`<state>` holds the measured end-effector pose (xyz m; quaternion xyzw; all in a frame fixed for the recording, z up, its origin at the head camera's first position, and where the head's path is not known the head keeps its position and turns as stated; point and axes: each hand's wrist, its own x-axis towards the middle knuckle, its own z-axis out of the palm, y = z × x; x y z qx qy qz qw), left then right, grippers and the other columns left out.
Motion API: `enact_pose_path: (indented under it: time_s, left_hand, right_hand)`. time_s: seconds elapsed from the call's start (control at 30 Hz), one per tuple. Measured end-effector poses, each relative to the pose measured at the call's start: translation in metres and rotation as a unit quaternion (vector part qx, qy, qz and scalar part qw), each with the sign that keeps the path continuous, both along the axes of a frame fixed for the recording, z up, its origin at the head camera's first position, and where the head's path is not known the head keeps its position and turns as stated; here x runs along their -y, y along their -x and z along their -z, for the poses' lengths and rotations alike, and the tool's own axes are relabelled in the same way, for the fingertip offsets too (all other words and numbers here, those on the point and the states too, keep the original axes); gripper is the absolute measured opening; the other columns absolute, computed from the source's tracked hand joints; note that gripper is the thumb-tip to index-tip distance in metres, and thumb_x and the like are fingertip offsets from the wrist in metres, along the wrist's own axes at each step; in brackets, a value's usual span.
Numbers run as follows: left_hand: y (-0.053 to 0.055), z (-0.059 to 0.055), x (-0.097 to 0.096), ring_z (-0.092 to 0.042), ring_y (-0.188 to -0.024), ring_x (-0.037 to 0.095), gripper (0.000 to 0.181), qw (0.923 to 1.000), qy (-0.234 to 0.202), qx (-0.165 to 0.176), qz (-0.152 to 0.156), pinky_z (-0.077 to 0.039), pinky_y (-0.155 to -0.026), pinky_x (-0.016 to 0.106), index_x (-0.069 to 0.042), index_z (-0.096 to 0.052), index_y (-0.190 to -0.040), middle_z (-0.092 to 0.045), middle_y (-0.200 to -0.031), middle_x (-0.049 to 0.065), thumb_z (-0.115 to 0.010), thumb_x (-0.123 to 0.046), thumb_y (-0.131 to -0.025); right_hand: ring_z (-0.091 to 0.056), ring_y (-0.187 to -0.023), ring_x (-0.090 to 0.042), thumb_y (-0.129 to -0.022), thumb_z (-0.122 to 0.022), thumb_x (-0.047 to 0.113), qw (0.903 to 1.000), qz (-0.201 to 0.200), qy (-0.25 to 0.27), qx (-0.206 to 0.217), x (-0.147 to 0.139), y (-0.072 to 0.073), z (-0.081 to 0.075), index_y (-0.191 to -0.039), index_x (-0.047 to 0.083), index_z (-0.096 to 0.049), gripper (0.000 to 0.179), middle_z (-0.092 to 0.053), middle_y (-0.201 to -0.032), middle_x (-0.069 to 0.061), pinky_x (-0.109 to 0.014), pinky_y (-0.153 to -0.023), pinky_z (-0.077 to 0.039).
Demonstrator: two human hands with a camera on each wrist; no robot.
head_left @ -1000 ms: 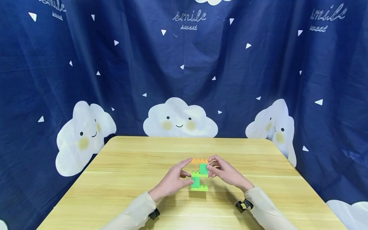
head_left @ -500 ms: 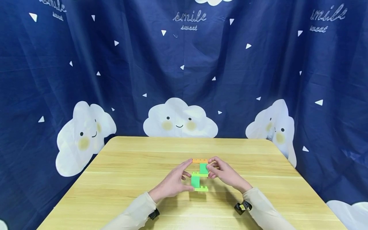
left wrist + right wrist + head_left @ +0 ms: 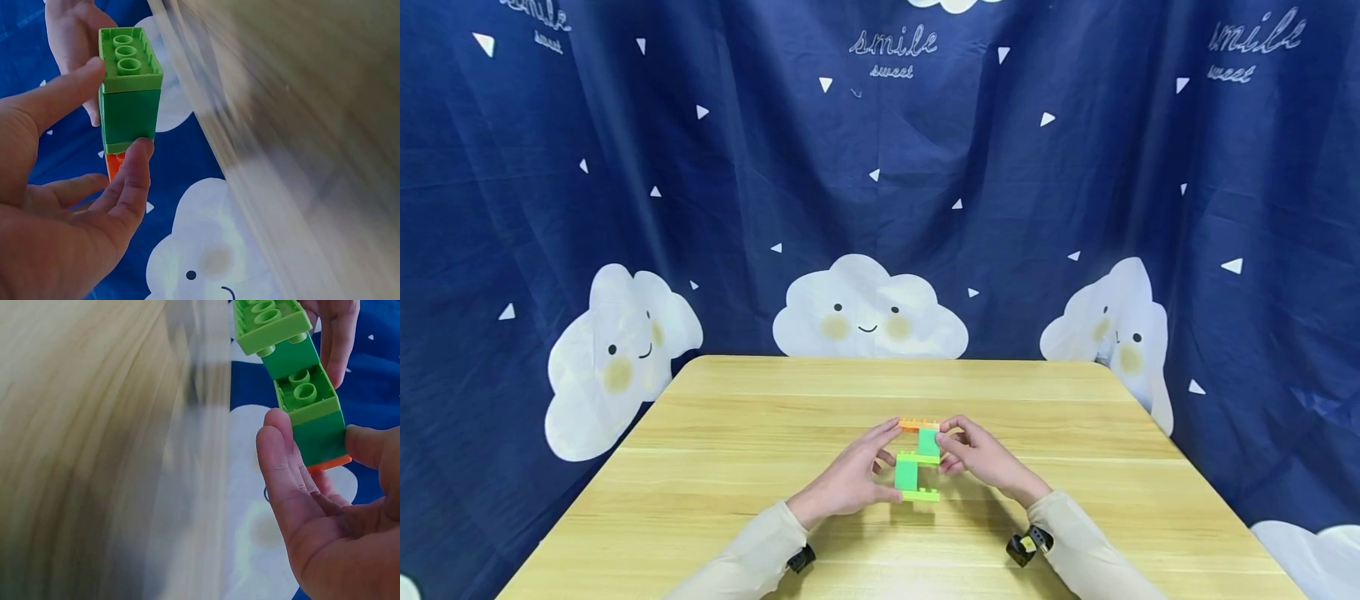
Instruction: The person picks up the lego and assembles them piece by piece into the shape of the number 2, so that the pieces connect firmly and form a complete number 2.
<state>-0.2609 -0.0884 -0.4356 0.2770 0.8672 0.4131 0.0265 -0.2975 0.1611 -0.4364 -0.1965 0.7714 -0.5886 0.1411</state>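
Above the table, both hands hold a zigzag stack of toy building blocks. From the top it has an orange block (image 3: 917, 424), a green block (image 3: 928, 442), a lime block (image 3: 914, 458), a second green block (image 3: 906, 476) and a lime bottom block (image 3: 922, 495). My left hand (image 3: 847, 475) spans the left side, thumb at the bottom block and fingertips up by the orange one. On the other side, my right hand (image 3: 988, 458) pinches the upper green block. In the left wrist view, the hollow underside of the lime bottom block (image 3: 130, 59) shows.
A light wooden table (image 3: 737, 417) lies beneath the hands. Behind it hangs a dark blue curtain (image 3: 730, 167) printed with white clouds. Each wrist wears a dark strapped device, seen at the right wrist as a black camera (image 3: 1021, 548).
The left thumb has slid from the lower green block down to the lime bottom block. The stack has shifted slightly left, its top a little lower, and the right hand has moved with it.
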Motion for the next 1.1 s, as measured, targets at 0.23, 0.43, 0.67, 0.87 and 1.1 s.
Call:
enact_pose_path:
  time_s: [0.23, 0.43, 0.67, 0.87, 1.1]
  left_hand:
    - [-0.0003, 0.0, 0.0004, -0.06, -0.107, 0.021, 0.09, 0.9998, 0.02, 0.007, 0.007, -0.053, -0.083, 0.024, -0.005, -0.038, -0.148, -0.017, -0.162, -0.001, -0.085, -0.013, -0.072]
    - [-0.001, 0.0002, 0.001, -0.06, -0.103, 0.021, 0.086, 0.9996, 0.024, 0.014, 0.004, -0.053, -0.081, 0.024, -0.005, -0.04, -0.147, -0.018, -0.162, 0.003, -0.085, -0.012, -0.074]
    - [-0.0012, 0.0014, 0.0018, -0.062, -0.095, 0.016, 0.083, 0.9989, 0.045, 0.011, 0.01, -0.053, -0.078, 0.023, -0.006, -0.043, -0.145, -0.02, -0.161, 0.012, -0.085, -0.016, -0.075]
    - [-0.0006, 0.0035, 0.0021, -0.061, -0.091, 0.011, 0.08, 0.9972, 0.07, 0.019, 0.018, -0.051, -0.075, 0.02, -0.009, -0.045, -0.145, -0.023, -0.158, 0.021, -0.084, -0.023, -0.077]
    - [-0.0002, 0.0071, 0.0021, -0.06, -0.092, 0.01, 0.077, 0.9966, 0.075, 0.02, 0.027, -0.05, -0.074, 0.02, -0.009, -0.046, -0.144, -0.027, -0.156, 0.023, -0.083, -0.022, -0.078]
  right_hand:
    - [-0.066, -0.091, -0.043, -0.1, -0.056, 0.028, 0.9998, -0.004, -0.011, 0.013, -0.0009, 0.0002, 0.0018, -0.128, -0.002, -0.039, 0.044, -0.059, -0.103, -0.02, -0.049, -0.082, -0.057]
    - [-0.067, -0.091, -0.036, -0.094, -0.066, 0.027, 0.9993, -0.008, -0.036, -0.006, -0.0008, 0.0006, 0.0046, -0.13, 0.003, -0.04, 0.05, -0.055, -0.116, -0.021, -0.046, -0.081, -0.057]
    - [-0.067, -0.091, -0.031, -0.088, -0.074, 0.021, 0.9987, -0.025, -0.044, -0.007, -0.0015, -0.0008, 0.0058, -0.133, 0.002, -0.039, 0.06, -0.053, -0.118, -0.022, -0.044, -0.081, -0.058]
    - [-0.065, -0.089, -0.023, -0.086, -0.076, 0.017, 0.9974, -0.036, -0.062, -0.007, -0.0019, -0.0027, 0.0049, -0.134, -0.001, -0.041, 0.062, -0.05, -0.12, -0.022, -0.041, -0.079, -0.058]
    - [-0.064, -0.086, -0.021, -0.087, -0.074, 0.018, 0.996, -0.041, -0.079, -0.001, -0.0005, -0.0038, 0.0081, -0.132, -0.002, -0.044, 0.058, -0.053, -0.116, -0.018, -0.042, -0.079, -0.057]
